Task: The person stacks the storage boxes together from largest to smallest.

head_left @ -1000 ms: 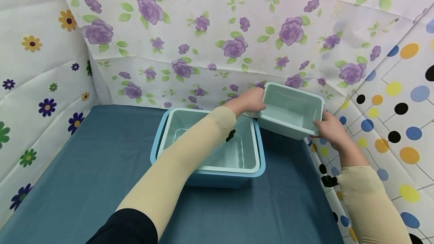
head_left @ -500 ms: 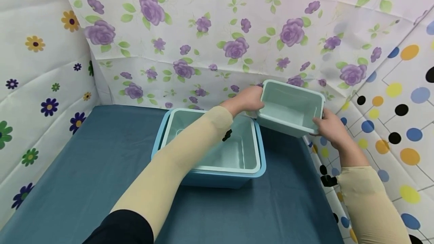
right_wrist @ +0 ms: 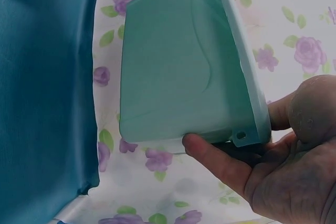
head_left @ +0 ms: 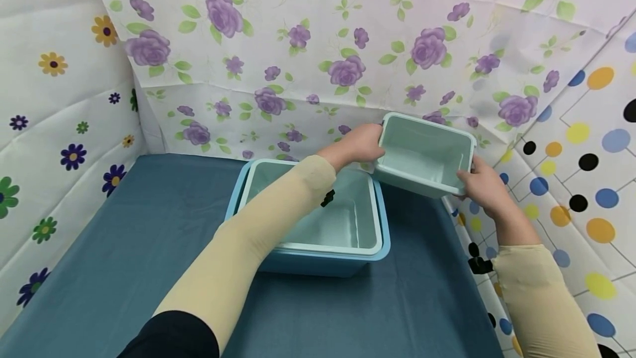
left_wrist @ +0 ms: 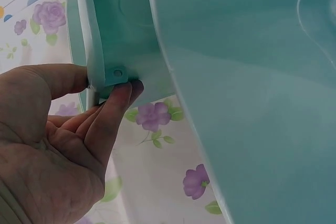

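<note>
A small pale green plastic bin [head_left: 422, 148] is held tilted in the air at the back right, its inside facing me. My left hand [head_left: 358, 144] grips its left end; in the left wrist view, the left hand [left_wrist: 68, 129] has its thumb on the rim and fingers underneath. At the opposite end my right hand [head_left: 484, 187] holds the rim, and in the right wrist view the right hand [right_wrist: 289, 166] has a finger along the bin's outer wall [right_wrist: 168, 77]. Left of it, a larger pale green bin [head_left: 343, 220] sits inside a blue bin [head_left: 318, 264].
The nested bins stand on a dark blue tablecloth [head_left: 159, 247]. Behind rises a white wall sheet [head_left: 308, 10] with purple flowers. A dotted sheet [head_left: 596, 181] bounds the right side, and a daisy-patterned one [head_left: 54, 126] the left.
The small bin has risen slightly and shifted a little to the left, with both hands keeping hold. My left forearm has drawn left as well. The nested bins stay put.
</note>
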A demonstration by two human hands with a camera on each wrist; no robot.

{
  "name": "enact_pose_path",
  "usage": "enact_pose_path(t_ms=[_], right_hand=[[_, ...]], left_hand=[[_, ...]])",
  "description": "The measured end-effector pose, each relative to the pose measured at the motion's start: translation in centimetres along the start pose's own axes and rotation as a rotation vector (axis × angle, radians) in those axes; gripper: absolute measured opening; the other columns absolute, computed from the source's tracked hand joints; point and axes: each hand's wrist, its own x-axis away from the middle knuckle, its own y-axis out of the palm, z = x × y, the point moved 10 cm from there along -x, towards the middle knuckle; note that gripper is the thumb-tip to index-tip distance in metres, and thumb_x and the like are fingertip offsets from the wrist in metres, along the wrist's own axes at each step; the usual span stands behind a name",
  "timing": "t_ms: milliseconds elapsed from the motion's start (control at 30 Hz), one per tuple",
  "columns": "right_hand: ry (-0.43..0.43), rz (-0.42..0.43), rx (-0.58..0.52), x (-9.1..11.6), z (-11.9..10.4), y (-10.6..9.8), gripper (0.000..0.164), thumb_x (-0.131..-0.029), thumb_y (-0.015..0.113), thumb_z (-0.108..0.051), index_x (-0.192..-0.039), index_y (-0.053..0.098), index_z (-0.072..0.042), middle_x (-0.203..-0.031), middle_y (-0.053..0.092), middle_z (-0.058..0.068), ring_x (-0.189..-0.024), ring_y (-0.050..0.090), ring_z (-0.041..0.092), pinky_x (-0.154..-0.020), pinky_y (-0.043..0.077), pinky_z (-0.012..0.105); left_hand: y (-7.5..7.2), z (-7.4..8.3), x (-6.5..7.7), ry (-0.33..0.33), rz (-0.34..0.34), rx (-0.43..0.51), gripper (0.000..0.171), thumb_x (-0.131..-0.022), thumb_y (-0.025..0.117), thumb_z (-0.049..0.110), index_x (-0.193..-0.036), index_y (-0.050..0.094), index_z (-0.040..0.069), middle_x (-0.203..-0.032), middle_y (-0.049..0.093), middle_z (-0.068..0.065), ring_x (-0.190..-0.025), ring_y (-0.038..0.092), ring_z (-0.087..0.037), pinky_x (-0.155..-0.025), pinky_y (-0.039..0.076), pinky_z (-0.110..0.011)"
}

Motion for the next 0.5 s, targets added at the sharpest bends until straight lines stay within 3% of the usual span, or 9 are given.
enact_pose_path(t_ms=[367,500], right_hand=[[-0.020,0.015,0.030,0.0,-0.8,0.0,0.066,-0.120,0.042,-0.027,-0.175,0.021,0.003,-0.130,0.065,0.039,-0.085,0.070,0.033,-0.062,0.060,0.040],[-0.024,0.012,0.039,0.0,-1.1,0.0,0.067,-0.120,0.041,-0.030,-0.176,0.019,0.001,-0.137,0.063,0.040,-0.095,0.071,0.039,-0.066,0.060,0.041]], left_hand=[[-0.8,-0.1,0.6,-0.002,0.015,-0.025,0.022,-0.108,0.066,0.013,-0.129,0.067,0.007,-0.118,0.074,-0.006,-0.094,0.064,-0.021,-0.085,0.055,-0.036],[-1.2,0.1,0.9,0.002,0.020,-0.034,0.023,-0.107,0.065,0.012,-0.130,0.066,0.006,-0.117,0.073,-0.007,-0.093,0.063,-0.021,-0.084,0.054,-0.036]])
